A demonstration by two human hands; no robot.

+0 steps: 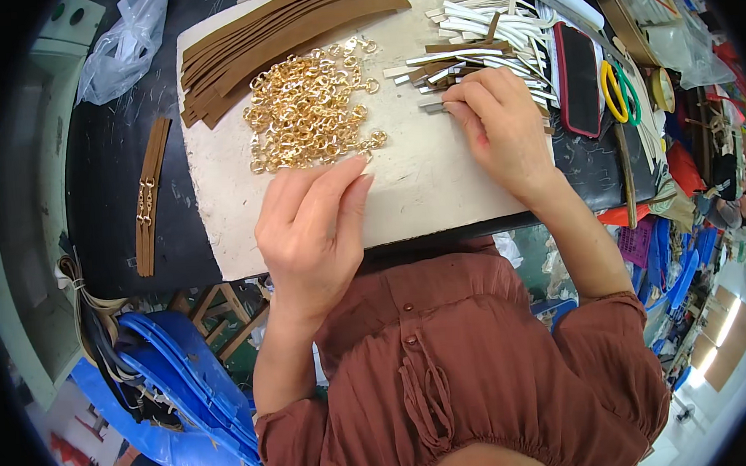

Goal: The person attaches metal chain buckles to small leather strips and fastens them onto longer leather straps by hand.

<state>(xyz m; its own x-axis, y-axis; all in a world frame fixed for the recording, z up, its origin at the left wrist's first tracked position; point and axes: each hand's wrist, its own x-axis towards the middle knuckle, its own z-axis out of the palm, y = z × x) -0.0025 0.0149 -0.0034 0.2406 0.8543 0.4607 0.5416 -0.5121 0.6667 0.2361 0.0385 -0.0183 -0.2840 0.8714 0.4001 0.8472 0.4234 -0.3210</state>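
Note:
My left hand (313,223) is closed in a pinch at the near edge of a heap of gold-coloured metal clasps (303,110). A clasp lies right at its fingertips; whether it is gripped cannot be made out. To the right, my right hand (502,129) has thumb and forefinger closed at the near end of a pile of narrow white and brown strips (497,32), on a short greyish strip (431,106). At the far left lies a pair of brown strips (151,152) joined by gold clasps in the middle.
Long brown strips (286,31) are fanned out behind the clasps on a pale board (413,189). A clear plastic bag (127,47) sits far left. On the right are a phone (577,79) and yellow-and-green-handled scissors (621,93). Blue plastic chairs (178,370) stand below left.

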